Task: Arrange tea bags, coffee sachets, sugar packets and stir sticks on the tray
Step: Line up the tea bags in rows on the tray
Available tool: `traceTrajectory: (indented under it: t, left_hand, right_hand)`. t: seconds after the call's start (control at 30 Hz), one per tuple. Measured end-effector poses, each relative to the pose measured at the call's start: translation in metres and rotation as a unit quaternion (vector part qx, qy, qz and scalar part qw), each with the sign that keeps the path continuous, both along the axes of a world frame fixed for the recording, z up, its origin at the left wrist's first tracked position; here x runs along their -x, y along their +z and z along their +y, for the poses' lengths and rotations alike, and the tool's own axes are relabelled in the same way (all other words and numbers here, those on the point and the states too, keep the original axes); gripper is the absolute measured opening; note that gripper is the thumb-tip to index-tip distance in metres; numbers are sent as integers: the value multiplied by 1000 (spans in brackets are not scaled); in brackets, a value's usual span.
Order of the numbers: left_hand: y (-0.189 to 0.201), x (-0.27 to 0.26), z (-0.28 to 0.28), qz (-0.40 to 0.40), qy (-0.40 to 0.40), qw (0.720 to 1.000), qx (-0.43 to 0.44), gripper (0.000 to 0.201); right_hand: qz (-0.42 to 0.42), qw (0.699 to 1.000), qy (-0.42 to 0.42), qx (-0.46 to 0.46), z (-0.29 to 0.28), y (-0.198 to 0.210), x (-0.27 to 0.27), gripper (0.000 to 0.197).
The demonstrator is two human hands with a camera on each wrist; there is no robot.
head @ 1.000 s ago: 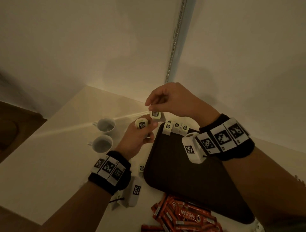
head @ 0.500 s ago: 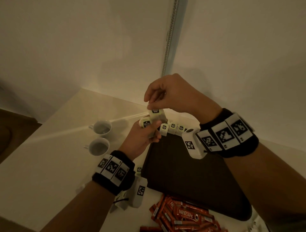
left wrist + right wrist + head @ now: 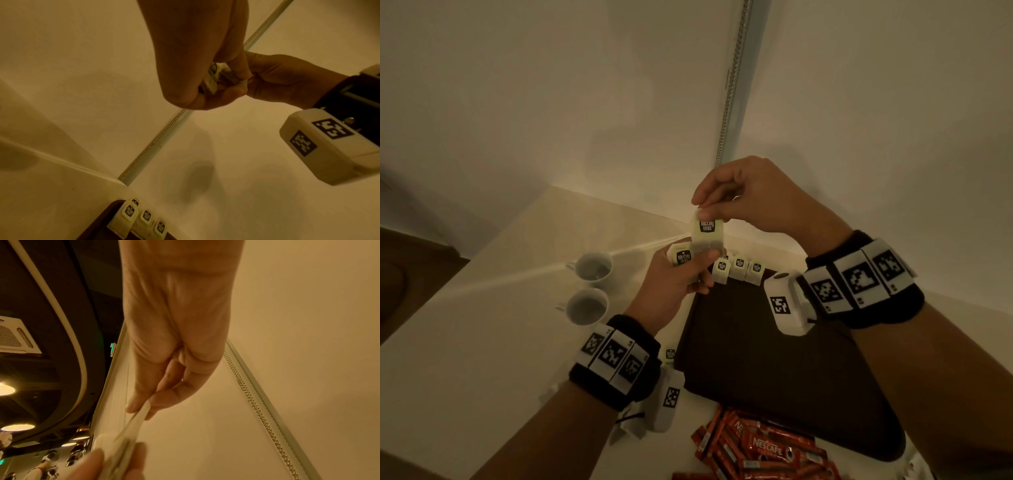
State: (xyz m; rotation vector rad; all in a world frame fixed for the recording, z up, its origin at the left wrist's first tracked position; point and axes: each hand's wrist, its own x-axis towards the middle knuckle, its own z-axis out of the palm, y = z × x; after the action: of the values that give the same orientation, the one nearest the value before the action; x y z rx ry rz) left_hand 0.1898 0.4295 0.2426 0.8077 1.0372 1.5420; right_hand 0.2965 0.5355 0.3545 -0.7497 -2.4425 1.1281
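A dark brown tray [image 3: 774,370] lies on the pale table. Several pale green tea bags [image 3: 739,269] stand in a row along its far edge, also seen in the left wrist view as tea bags [image 3: 136,217]. Above the tray's far left corner my right hand [image 3: 709,209] pinches the top of one tea bag [image 3: 707,233]. My left hand [image 3: 688,263] just below grips a small bunch of tea bags [image 3: 681,255] and touches the lower end of the pinched one. In the right wrist view the right hand's fingertips [image 3: 139,407] pinch the tea bag [image 3: 131,423] edge-on.
Red coffee sachets [image 3: 760,448] lie heaped at the tray's near edge. Two white cups [image 3: 589,287] stand left of the tray. One loose tea bag [image 3: 669,353] lies by the tray's left edge. Walls close in behind the table's corner.
My right hand has lifted the pinched tea bag higher out of the bunch in my left hand. Both hands stay above the tray's far left corner.
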Motion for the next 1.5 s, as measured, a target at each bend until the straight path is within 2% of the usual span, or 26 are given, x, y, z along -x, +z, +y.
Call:
traceTrajectory:
  t: [0.1,0.23,0.37,0.5,0.57,0.67,0.87,1.0,1.17,1.37,1.5]
  left_hand:
    - [-1,1,1,18,2,1000,-2,32]
    - [-6,-1,1,0,15,1000,13,25]
    - [-13,-2,1,0,11,999,36,25]
    - [-24,4,2,-2,28,994,101,46]
    - [-31,13,2,-59,43,987,141,52]
    - [-37,29,3,-163,56,972,158,51]
    - [-34,44,14,-182,69,970,146,72]
    - [-40,49,17,-168,77,971,153,76]
    - [-48,53,20,-158,80,972,158,79]
    - [-50,52,25,-157,79,971,163,79]
    - [-51,51,26,-162,69,971,160,79]
  right_hand:
    - [-11,1000,-8,-3,6,-1,-5,21]
    - [-46,998,-24,-22,11,-5,-12,18]
    - [-78,995,-20,-53,11,-13,-15,14]
    - [-81,996,-26,-10,17,-31,-22,6]
    - [-82,995,-50,14,26,-51,-29,7]
    - [-128,987,-87,37,40,-95,-37,9]
    - [-267,955,-105,71,58,-187,-46,18]
    - [-260,948,-179,35,71,-224,-48,13]
    - [-220,939,-264,13,89,-247,-47,8]
    - [-198,936,-289,20,99,-257,-40,6]
    - [-213,935,-283,-5,106,-259,-35,6]
